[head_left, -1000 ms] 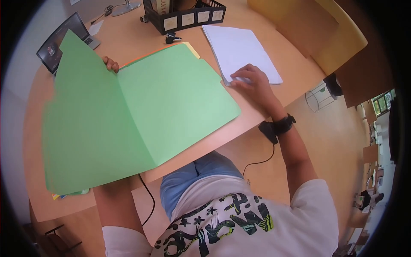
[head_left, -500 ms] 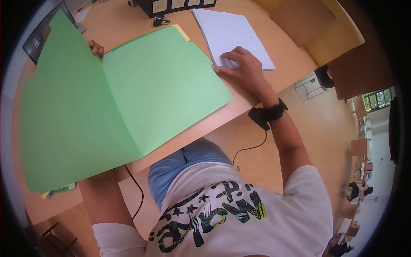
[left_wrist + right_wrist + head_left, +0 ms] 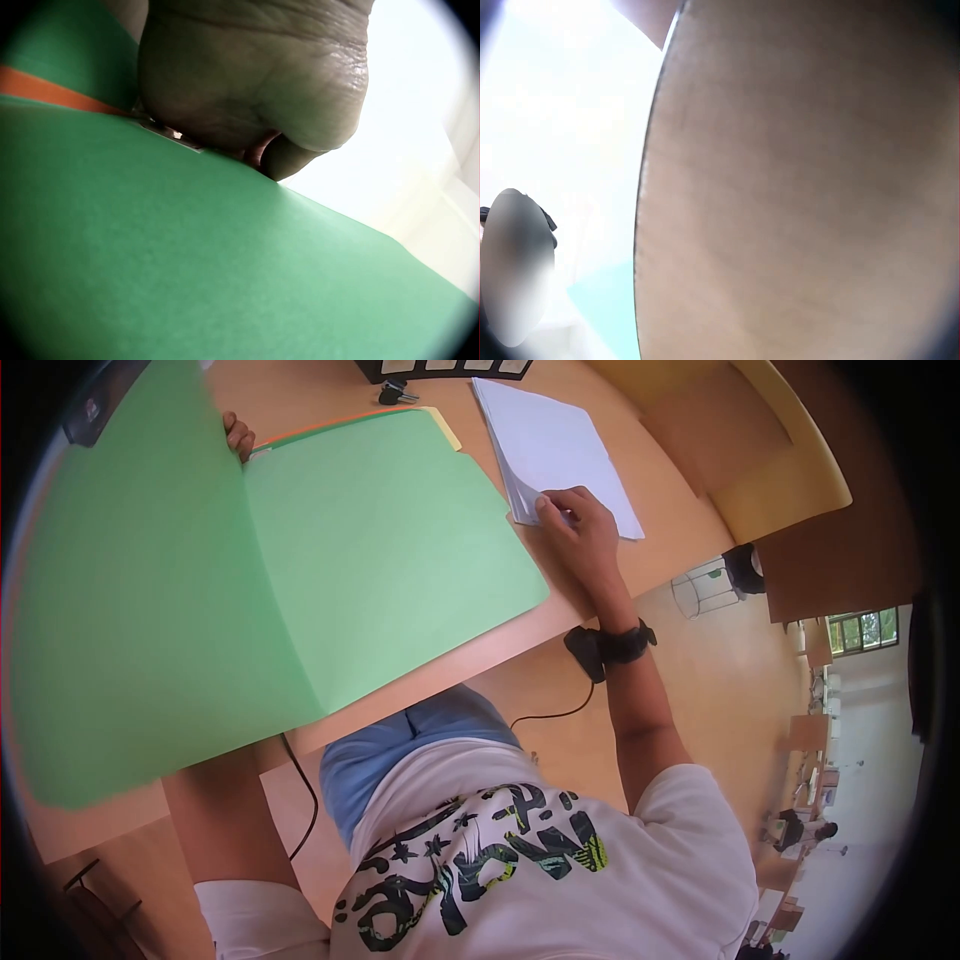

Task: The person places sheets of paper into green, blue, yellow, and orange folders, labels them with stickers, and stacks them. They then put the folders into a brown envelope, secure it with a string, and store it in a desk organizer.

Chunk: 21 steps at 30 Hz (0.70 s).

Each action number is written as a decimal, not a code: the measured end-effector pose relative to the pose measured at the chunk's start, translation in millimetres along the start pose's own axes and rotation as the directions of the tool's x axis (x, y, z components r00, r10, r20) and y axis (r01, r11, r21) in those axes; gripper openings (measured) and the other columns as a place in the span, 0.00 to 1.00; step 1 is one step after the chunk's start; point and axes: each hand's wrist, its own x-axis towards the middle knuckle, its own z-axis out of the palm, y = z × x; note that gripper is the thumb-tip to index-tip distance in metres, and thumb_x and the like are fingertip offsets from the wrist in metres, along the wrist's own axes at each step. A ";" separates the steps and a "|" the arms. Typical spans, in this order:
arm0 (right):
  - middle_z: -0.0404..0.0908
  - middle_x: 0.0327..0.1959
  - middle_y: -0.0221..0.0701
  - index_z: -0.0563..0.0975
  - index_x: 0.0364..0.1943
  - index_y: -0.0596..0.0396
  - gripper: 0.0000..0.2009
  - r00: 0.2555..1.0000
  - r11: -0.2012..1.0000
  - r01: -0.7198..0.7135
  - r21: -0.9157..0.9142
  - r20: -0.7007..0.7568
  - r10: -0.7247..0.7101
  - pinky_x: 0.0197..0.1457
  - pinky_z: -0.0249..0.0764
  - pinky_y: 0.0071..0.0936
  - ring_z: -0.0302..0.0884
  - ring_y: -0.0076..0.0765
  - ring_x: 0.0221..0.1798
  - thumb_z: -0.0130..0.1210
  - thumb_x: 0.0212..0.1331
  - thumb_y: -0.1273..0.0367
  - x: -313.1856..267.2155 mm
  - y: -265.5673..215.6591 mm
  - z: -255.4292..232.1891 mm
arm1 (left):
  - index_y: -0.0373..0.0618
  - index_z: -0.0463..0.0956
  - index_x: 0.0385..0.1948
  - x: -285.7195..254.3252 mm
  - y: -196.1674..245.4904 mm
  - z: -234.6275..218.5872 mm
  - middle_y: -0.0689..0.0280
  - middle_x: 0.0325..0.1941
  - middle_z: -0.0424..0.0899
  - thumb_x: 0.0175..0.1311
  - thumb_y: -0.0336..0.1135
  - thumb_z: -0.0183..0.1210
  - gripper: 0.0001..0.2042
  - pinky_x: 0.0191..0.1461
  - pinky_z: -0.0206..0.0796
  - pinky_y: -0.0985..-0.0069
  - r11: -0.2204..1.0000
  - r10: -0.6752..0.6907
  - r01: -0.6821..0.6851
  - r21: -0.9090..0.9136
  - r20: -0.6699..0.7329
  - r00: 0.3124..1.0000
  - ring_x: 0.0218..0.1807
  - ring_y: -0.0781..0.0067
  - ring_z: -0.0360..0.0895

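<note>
A green file folder [image 3: 390, 560] lies spread on the desk, its left cover [image 3: 130, 610] raised. My left hand [image 3: 238, 436] is partly hidden behind that cover in the head view, its fingers showing at the folder's far edge by the fold. The left wrist view has the same hand [image 3: 255, 82] curled at the folder's edge, beside an orange strip [image 3: 52, 90]. To the folder's right, my right hand [image 3: 585, 538] pinches the near corner of a stack of white paper [image 3: 560, 445], and the upper sheets bend up along their left side.
A small black object [image 3: 396, 392] lies beyond the folder, close to a black basket [image 3: 450, 368]. Part of a laptop [image 3: 95, 405] shows behind the raised cover. A yellow chair-like panel [image 3: 790, 480] stands right of the desk. The desk's near edge [image 3: 440, 665] runs beside my body.
My right fingers have closed on the paper's near corner, and the sheets there now curl up. The folder's left cover stands nearer the camera and hides more of the laptop.
</note>
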 end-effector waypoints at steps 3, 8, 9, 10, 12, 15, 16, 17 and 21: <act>0.79 0.31 0.33 0.82 0.33 0.55 0.10 0.997 0.998 0.042 0.057 -0.066 -0.038 0.37 0.71 0.26 0.76 0.33 0.32 0.57 0.55 0.64 -0.3 9.0 2.5 | 0.45 0.65 0.27 2.7 -4.3 7.5 0.70 0.30 0.63 0.64 0.31 0.49 0.05 0.47 0.63 0.77 1.000 0.026 -0.026 -0.001 0.039 0.999 0.37 0.71 0.63; 0.80 0.33 0.33 0.77 0.36 0.60 0.06 0.889 0.952 0.134 0.274 -0.458 0.007 0.36 0.69 0.20 0.76 0.26 0.32 0.55 0.58 0.72 7.1 14.1 -9.6 | 0.44 0.68 0.29 3.6 -8.8 2.0 0.70 0.30 0.66 0.63 0.31 0.51 0.04 0.41 0.64 0.78 0.997 0.071 -0.071 -0.019 -0.015 0.997 0.37 0.74 0.66; 0.80 0.35 0.33 0.76 0.37 0.60 0.06 0.874 0.944 0.192 0.268 -0.485 -0.040 0.36 0.69 0.20 0.76 0.26 0.32 0.54 0.58 0.73 7.4 7.4 -13.6 | 0.44 0.68 0.29 5.3 -8.6 1.4 0.70 0.29 0.66 0.63 0.31 0.51 0.04 0.41 0.64 0.78 0.997 0.079 -0.079 -0.011 -0.011 0.997 0.37 0.74 0.66; 0.80 0.36 0.34 0.76 0.38 0.60 0.05 0.854 0.932 0.252 0.262 -0.512 -0.087 0.35 0.68 0.20 0.77 0.26 0.33 0.53 0.59 0.73 6.3 -8.0 -22.5 | 0.44 0.68 0.29 9.7 -11.1 15.3 0.70 0.29 0.66 0.63 0.31 0.51 0.04 0.41 0.64 0.78 0.996 0.089 -0.089 -0.006 -0.010 0.996 0.37 0.74 0.66; 0.80 0.38 0.34 0.74 0.39 0.59 0.05 0.876 0.917 0.332 0.221 -0.432 -0.213 0.35 0.69 0.20 0.77 0.26 0.33 0.52 0.60 0.74 0.7 -42.7 -39.2 | 0.44 0.68 0.29 10.1 -11.5 20.8 0.70 0.29 0.66 0.63 0.31 0.51 0.04 0.41 0.63 0.79 0.995 0.102 -0.102 0.006 -0.015 0.995 0.37 0.74 0.66; 0.81 0.40 0.34 0.73 0.39 0.57 0.05 0.858 0.832 0.514 0.208 -0.116 -0.501 0.33 0.72 0.24 0.79 0.30 0.33 0.51 0.59 0.77 -6.2 -94.9 -38.2 | 0.44 0.69 0.30 9.6 -12.5 28.5 0.70 0.29 0.67 0.63 0.31 0.52 0.04 0.40 0.63 0.79 0.994 0.108 -0.107 0.023 -0.027 0.994 0.37 0.74 0.66; 0.81 0.40 0.33 0.72 0.36 0.56 0.06 0.851 0.838 0.506 0.205 0.041 -0.524 0.32 0.73 0.27 0.79 0.36 0.32 0.54 0.56 0.78 -10.8 -107.0 -32.0 | 0.44 0.69 0.30 7.9 -10.8 22.1 0.70 0.29 0.67 0.63 0.31 0.52 0.04 0.40 0.63 0.79 0.993 0.112 -0.111 0.025 -0.035 0.993 0.37 0.74 0.67; 0.80 0.41 0.32 0.72 0.34 0.54 0.06 0.791 0.805 0.575 0.148 0.154 -0.593 0.32 0.73 0.29 0.78 0.42 0.33 0.55 0.54 0.76 -13.5 -118.9 -28.0 | 0.43 0.69 0.30 9.8 -11.9 22.9 0.70 0.29 0.67 0.63 0.31 0.52 0.04 0.40 0.62 0.79 0.993 0.113 -0.111 0.038 -0.042 0.993 0.36 0.75 0.67; 0.76 0.30 0.32 0.72 0.33 0.54 0.08 0.665 0.727 0.678 0.106 0.334 -0.668 0.27 0.71 0.34 0.75 0.41 0.29 0.55 0.55 0.66 -28.1 -143.5 5.1 | 0.43 0.69 0.30 12.3 -15.8 26.3 0.71 0.28 0.67 0.62 0.32 0.52 0.04 0.39 0.62 0.80 0.988 0.147 -0.143 0.058 -0.062 0.987 0.36 0.75 0.67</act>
